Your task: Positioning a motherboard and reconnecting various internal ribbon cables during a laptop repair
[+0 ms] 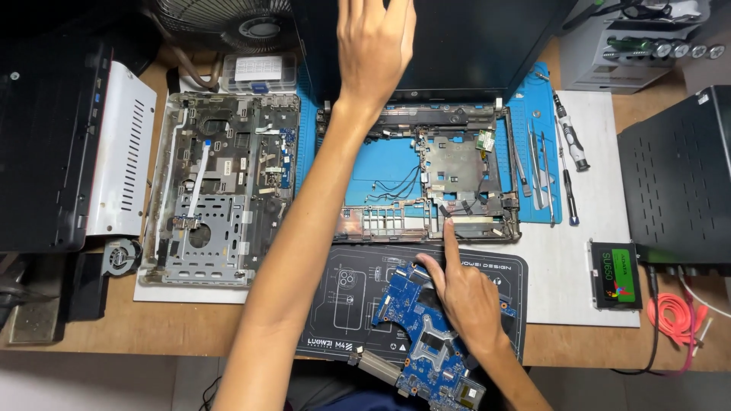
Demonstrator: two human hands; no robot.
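Laptop base [426,179], stripped, lies on a blue mat [381,164] at the middle of the desk, its dark lid [457,46] standing up at the far edge. Right hand [464,293] points with index finger straight, tip touching the near edge of the base; the other fingers are curled, gripping nothing. The heel of this hand rests on a blue circuit board [426,335], which lies just nearer than the base on a black printed mat [350,304], likely keeping the board off the bare wood. Left hand [375,42] reaches past the base to the lid, fingers spread and flat, holding nothing; it probably steadies the lid upright. Left of the base lies a grey palm-rest shell [221,186], inner side up, on a white sheet. Beyond that shell sits a clear parts box [259,72]; its contents are too small to tell. Right of the base, tweezers [533,164] and screwdrivers [569,141] lie in a row within reach. A small drive [615,274] with a green label sits further right, toward the near edge.
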